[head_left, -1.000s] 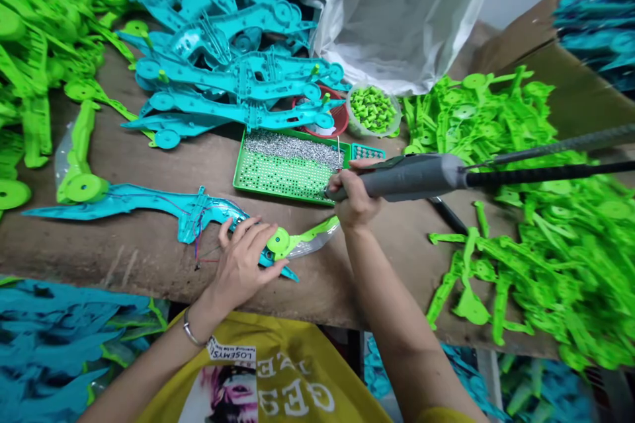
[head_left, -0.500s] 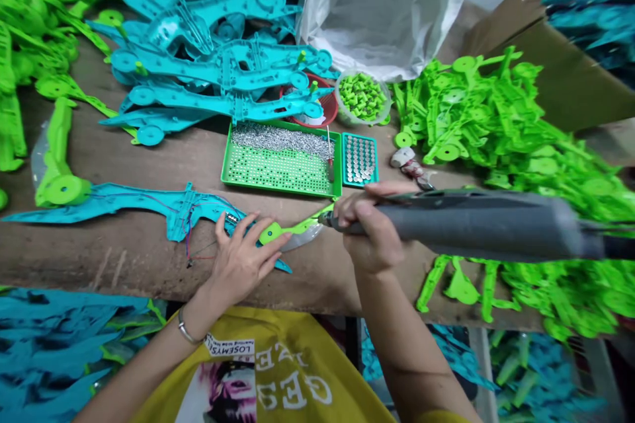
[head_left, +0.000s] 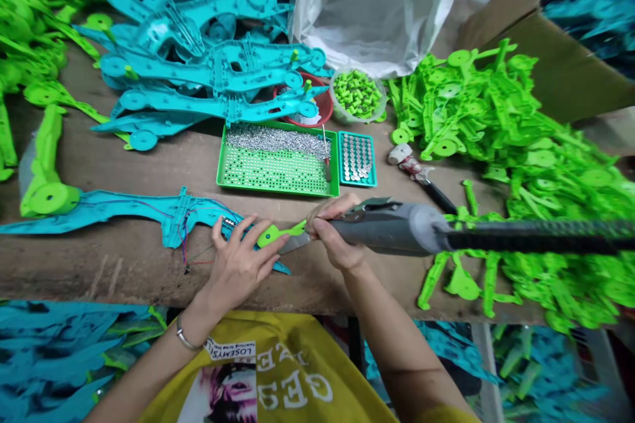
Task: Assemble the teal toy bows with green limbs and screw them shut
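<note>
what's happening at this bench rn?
A person's left hand rests spread over the right end of a long turquoise part, its fingers at a green arm piece. The right hand grips a grey handheld tool, its front end by that piece's outer end; whether the tip touches is hidden. Just beyond, a green tray holds small silvery pieces, and a teal tray beside it holds round discs.

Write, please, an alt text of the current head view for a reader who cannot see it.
A person's right hand grips a gray power screwdriver, while the left hand rests on a turquoise plastic part with green pieces near both ends. Around them are heaps of turquoise and green parts and a green tray of silvery screws.
</note>
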Demonstrator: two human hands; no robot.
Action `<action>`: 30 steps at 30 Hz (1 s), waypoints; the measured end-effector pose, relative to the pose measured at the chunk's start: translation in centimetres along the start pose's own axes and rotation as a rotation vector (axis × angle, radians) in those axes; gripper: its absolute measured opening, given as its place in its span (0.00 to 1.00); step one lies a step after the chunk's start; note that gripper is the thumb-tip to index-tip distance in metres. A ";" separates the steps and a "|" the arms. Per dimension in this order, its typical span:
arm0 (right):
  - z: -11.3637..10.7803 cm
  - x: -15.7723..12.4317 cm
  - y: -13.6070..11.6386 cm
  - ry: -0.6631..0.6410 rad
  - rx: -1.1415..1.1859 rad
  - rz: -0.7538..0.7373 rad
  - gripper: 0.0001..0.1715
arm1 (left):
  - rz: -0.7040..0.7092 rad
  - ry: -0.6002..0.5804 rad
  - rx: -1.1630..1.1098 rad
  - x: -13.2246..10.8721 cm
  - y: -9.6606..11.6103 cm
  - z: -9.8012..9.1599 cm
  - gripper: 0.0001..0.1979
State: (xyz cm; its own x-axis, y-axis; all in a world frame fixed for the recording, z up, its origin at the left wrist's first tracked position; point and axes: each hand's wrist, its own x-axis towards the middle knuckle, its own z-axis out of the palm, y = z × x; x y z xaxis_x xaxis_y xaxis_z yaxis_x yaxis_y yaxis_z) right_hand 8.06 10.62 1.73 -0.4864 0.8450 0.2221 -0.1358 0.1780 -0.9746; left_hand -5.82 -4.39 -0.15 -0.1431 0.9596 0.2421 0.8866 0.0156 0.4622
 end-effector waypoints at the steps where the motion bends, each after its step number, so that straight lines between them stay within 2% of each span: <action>1: -0.2 0.3 -0.1 -0.047 0.003 0.010 0.11 | -0.003 0.000 0.003 0.0 0.0 0.0 0.20; 3: -0.5 1.0 -0.8 -0.161 0.033 0.007 0.10 | -0.009 -0.003 0.007 0.0 -0.1 0.0 0.19; 5: -0.6 2.2 -1.7 -0.187 0.080 -0.044 0.10 | -0.007 -0.009 0.005 -0.1 -0.2 0.1 0.19; 6: -0.5 2.9 -2.1 -0.140 0.102 -0.097 0.11 | -0.006 -0.010 0.004 -0.1 -0.2 0.1 0.18; 9: 0.0 5.2 -2.5 0.141 0.124 -0.261 0.12 | 0.003 -0.006 0.010 -0.1 -0.4 0.2 0.17; 10: 0.2 5.9 -2.3 0.217 0.126 -0.282 0.12 | 0.006 -0.001 0.011 -0.1 -0.4 0.2 0.17; 12: 0.6 7.1 -1.2 0.279 0.128 -0.279 0.12 | 0.010 0.006 0.012 -0.1 -0.4 0.2 0.17; 18: 0.8 8.2 1.8 0.287 0.095 -0.218 0.12 | 0.009 0.021 0.014 0.0 -0.3 0.1 0.18; 23: 0.7 8.5 2.1 0.294 0.049 -0.185 0.12 | 0.020 0.041 0.016 0.0 -0.3 0.1 0.17; 30: 1.0 8.6 2.2 0.223 0.054 -0.207 0.11 | 0.013 0.032 0.017 -0.1 -0.4 0.3 0.17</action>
State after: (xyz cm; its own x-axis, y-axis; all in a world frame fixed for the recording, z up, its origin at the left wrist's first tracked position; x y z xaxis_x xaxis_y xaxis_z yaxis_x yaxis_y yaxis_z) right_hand 2.73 17.79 1.55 -0.2427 0.8848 0.3979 -0.2606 0.3356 -0.9052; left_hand -6.01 -4.38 -0.65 -0.1454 0.9504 0.2750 0.8958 0.0085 0.4444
